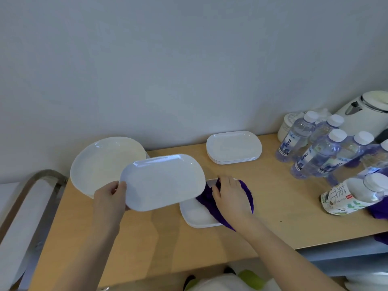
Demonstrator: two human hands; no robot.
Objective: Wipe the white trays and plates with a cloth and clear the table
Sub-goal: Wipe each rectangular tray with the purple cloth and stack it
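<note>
Two things going: my left hand pinches a lifted tray by its edge, right hand flat on the purple cloth. Next, probably wiping it.

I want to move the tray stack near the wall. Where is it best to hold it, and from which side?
Probably take the stack of trays by its two short ends, coming from the front of the table. The rims flare outward, so fingers can hook under the lowest tray. The bottles stand apart on its right, leaving that end reachable.
</note>
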